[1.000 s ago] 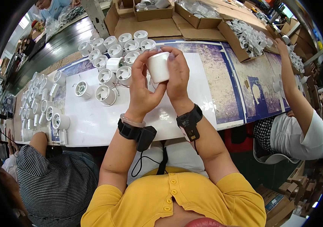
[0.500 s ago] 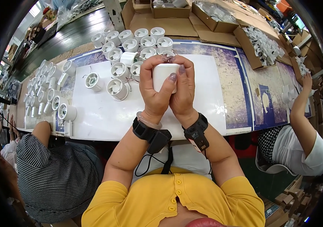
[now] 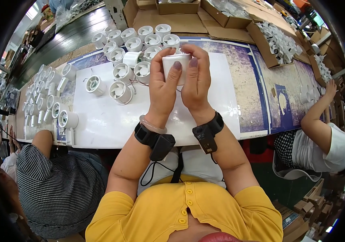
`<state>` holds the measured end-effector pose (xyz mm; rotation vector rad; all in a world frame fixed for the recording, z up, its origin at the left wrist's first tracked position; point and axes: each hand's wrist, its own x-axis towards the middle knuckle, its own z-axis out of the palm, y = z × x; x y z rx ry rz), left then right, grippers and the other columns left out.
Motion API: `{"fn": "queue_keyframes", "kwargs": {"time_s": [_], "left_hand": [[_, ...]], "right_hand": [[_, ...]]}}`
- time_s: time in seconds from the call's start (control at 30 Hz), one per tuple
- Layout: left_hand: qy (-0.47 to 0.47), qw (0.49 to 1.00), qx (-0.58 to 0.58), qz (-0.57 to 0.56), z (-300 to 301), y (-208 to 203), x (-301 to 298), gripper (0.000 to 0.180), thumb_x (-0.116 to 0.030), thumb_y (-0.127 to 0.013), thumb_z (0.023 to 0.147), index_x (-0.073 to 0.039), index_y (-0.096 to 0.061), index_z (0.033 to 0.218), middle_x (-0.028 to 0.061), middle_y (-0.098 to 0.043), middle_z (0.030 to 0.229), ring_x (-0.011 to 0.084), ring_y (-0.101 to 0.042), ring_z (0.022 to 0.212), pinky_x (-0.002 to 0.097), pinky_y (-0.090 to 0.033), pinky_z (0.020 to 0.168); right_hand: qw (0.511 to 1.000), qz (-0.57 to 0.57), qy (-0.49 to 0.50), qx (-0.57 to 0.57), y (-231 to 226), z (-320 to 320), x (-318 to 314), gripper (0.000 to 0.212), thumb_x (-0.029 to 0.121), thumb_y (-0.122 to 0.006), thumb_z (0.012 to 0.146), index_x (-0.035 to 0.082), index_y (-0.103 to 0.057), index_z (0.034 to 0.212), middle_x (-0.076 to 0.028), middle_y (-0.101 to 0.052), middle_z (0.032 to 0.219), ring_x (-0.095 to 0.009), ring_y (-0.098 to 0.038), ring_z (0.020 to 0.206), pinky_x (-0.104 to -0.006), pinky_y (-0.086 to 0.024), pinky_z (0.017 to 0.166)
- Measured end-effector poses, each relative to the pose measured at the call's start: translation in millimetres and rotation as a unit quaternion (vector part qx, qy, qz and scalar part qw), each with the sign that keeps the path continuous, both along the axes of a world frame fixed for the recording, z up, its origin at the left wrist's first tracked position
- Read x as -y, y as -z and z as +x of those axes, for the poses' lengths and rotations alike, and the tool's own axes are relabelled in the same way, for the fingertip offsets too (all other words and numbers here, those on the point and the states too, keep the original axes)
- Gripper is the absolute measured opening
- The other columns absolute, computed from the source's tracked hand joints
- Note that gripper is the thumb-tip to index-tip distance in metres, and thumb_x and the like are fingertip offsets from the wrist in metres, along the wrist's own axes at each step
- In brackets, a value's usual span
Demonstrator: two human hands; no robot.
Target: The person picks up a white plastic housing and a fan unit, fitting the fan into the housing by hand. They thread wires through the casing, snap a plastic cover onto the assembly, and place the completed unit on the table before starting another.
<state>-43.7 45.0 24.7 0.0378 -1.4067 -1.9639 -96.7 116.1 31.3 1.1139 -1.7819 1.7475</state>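
Between both palms I hold a white cylindrical fan housing (image 3: pixel 177 59) upright above the white work sheet (image 3: pixel 140 121). My left hand (image 3: pixel 161 82) wraps its left side, thumb pressed on the front. On the other side, my right hand (image 3: pixel 197 82) curls round it with its thumb also at the front. A thin dark wire shows just below the hands. Whatever lies inside or behind the housing is hidden. Close by on the left stand several white round fans (image 3: pixel 120 92) with blades inside and thin wires; one white housing (image 3: pixel 95 85) shows a green board inside.
More white fans (image 3: pixel 43 92) crowd the left end of the table. Cardboard boxes with bagged parts (image 3: pixel 229 16) and small white parts (image 3: pixel 279 40) stand at the back right. A person (image 3: pixel 59 185) sits at my left, another (image 3: pixel 313 145) at my right.
Both hands have loosened slightly around the housing, showing more of its front and top. My wrists have spread a little apart. The view has shifted slightly.
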Motion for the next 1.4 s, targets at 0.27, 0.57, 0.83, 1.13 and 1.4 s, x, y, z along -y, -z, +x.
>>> {"fn": "queue_keyframes", "kwargs": {"time_s": [0.27,0.57,0.83,1.13,1.4], "left_hand": [[0.091,0.938,-0.139,0.304,10,-13,22,0.040,-0.035,-0.048,0.096,-0.007,-0.043,0.124,0.0111,-0.048,0.127,0.0210,-0.050,0.114,0.0359,-0.043,0.099],[0.106,0.981,-0.057,0.152,9,-9,15,0.039,-0.033,-0.050,0.093,-0.008,-0.042,0.122,0.0109,-0.052,0.124,0.0208,-0.052,0.112,0.0352,-0.044,0.097],[0.141,0.974,-0.104,0.146,8,0,16,0.029,-0.027,-0.045,0.096,-0.008,-0.045,0.119,0.0125,-0.049,0.128,0.0218,-0.049,0.115,0.0334,-0.040,0.100],[0.074,0.984,-0.161,0.023,9,-4,11,0.021,-0.018,-0.043,0.099,-0.007,-0.048,0.115,0.0140,-0.045,0.132,0.0233,-0.044,0.122,0.0373,-0.037,0.104],[0.090,0.981,-0.172,0.030,11,0,15,0.016,-0.013,-0.046,0.098,-0.006,-0.051,0.111,0.0106,-0.047,0.126,0.0205,-0.045,0.118,0.0344,-0.036,0.102]], "right_hand": [[0.942,-0.161,-0.188,0.226,0,6,4,0.061,0.037,-0.055,0.092,0.003,-0.030,0.136,-0.011,-0.038,0.138,-0.022,-0.034,0.131,-0.0357,-0.027,0.110],[0.882,-0.100,-0.337,0.315,-7,12,4,0.071,0.027,-0.070,0.078,0.005,-0.034,0.135,-0.010,-0.041,0.136,-0.023,-0.030,0.134,-0.0370,-0.023,0.112],[0.932,-0.064,-0.280,0.222,0,10,6,0.064,0.018,-0.065,0.078,0.006,-0.036,0.134,-0.012,-0.041,0.136,-0.024,-0.032,0.134,-0.0380,-0.026,0.111],[0.922,-0.105,-0.290,0.232,-8,16,1,0.059,0.016,-0.063,0.079,0.005,-0.037,0.131,-0.012,-0.042,0.133,-0.024,-0.037,0.129,-0.0373,-0.028,0.109],[0.942,-0.087,-0.261,0.192,-3,14,3,0.055,0.012,-0.062,0.080,0.003,-0.039,0.129,-0.011,-0.045,0.127,-0.020,-0.044,0.120,-0.0343,-0.035,0.104]]}}
